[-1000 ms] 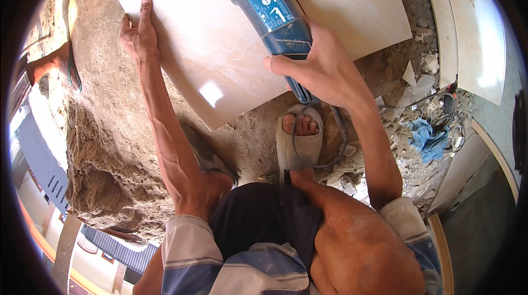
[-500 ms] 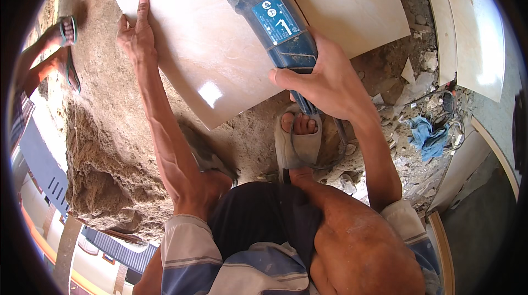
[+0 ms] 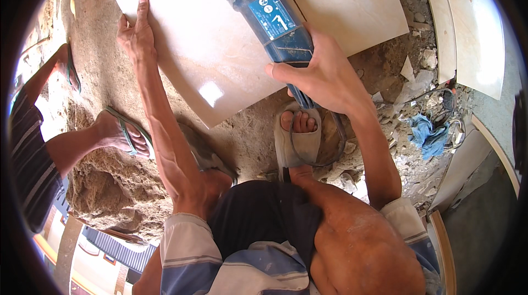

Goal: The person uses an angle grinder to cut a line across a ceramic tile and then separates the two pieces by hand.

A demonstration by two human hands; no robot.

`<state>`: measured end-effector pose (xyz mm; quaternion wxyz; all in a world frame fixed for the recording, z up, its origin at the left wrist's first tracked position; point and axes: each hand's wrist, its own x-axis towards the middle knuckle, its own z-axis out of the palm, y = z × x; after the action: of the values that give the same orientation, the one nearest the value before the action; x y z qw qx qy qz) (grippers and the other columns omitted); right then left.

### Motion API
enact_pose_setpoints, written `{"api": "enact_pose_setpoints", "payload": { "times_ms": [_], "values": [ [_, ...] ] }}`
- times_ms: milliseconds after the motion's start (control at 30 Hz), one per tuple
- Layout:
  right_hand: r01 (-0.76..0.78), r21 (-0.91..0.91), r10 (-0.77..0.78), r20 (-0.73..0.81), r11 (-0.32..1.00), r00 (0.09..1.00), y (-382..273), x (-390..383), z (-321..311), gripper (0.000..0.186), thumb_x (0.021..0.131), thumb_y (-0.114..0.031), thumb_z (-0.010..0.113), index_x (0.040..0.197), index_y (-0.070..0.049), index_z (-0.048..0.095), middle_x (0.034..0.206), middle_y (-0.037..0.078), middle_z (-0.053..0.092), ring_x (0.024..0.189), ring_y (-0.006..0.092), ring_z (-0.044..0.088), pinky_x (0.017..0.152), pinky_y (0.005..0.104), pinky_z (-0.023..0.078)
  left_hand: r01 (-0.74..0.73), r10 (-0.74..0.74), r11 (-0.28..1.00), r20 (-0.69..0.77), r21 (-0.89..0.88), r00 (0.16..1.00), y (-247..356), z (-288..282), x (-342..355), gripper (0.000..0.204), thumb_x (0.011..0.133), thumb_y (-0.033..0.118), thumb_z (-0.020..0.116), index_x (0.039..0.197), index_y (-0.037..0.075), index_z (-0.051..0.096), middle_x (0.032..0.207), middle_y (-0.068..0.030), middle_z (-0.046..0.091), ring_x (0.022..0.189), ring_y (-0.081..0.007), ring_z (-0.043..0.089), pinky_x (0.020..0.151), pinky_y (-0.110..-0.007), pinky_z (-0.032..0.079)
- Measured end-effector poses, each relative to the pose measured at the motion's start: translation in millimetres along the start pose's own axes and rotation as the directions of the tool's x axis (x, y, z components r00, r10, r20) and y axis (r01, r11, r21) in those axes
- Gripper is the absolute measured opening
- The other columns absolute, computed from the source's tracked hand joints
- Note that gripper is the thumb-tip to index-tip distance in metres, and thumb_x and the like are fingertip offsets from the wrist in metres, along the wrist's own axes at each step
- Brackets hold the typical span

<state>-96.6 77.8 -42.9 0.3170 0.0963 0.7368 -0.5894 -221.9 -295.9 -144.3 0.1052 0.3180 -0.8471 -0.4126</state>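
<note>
The right hand [image 3: 334,75] is clamping its fingers and thumb around the blue angle grinder [image 3: 278,20], whose body is reaching beyond them over the pale tile [image 3: 187,36]. The left hand [image 3: 138,41] is resting at the tile's edge, its thumb lying on the surface, apart from the curled fingers (whether they are pinching the edge, I cannot tell), and crumpled blue material [image 3: 428,136] is lying well right of the right hand's fingers.
</note>
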Motion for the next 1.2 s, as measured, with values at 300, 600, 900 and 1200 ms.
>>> {"api": "enact_pose_setpoints", "payload": {
  "times_ms": [300,600,900,1200],
  "values": [
    [-0.001,0.025,0.002,-0.048,1.000,0.999,7,-14,4,0.065,0.081,-0.039,0.086,0.125,0.004,0.067,0.087,0.016,0.075,0.075,0.0250,0.074,0.074,0.0412,0.059,-0.029,0.030,0.999,-0.014,0.039,0.999,-2,-3,1,0.132,0.078,0.064,0.097,0.164,-0.016,0.037,0.149,-0.0338,0.064,0.131,-0.0402,0.070,0.110,-0.049,0.064],
    [-0.022,-0.010,0.022,-0.017,1.000,1.000,3,-10,0,0.064,0.082,-0.039,0.086,0.125,0.004,0.067,0.091,0.016,0.075,0.076,0.0247,0.074,0.074,0.0411,0.059,-0.008,0.009,0.999,-0.018,0.049,1.000,5,-2,-4,0.130,0.077,0.063,0.097,0.163,-0.016,0.039,0.142,-0.0326,0.069,0.128,-0.0393,0.072,0.107,-0.049,0.065],
    [-0.065,0.075,0.064,0.006,0.995,0.998,3,-38,-1,0.063,0.084,-0.033,0.089,0.127,0.006,0.066,0.100,0.018,0.077,0.078,0.0246,0.076,0.075,0.0393,0.062,0.004,-0.002,0.998,-0.035,0.067,0.999,1,-2,-1,0.124,0.079,0.064,0.096,0.163,-0.011,0.044,0.136,-0.0287,0.073,0.121,-0.0382,0.075,0.099,-0.050,0.068],
    [0.050,0.012,-0.049,-0.036,0.999,0.998,16,-22,0,0.061,0.085,-0.031,0.089,0.128,0.005,0.066,0.098,0.015,0.076,0.081,0.0226,0.075,0.076,0.0377,0.061,0.015,-0.013,0.996,-0.025,0.083,1.000,10,-2,-6,0.119,0.081,0.063,0.095,0.161,-0.012,0.046,0.133,-0.0275,0.075,0.115,-0.0362,0.078,0.094,-0.046,0.070]
  ]
}}
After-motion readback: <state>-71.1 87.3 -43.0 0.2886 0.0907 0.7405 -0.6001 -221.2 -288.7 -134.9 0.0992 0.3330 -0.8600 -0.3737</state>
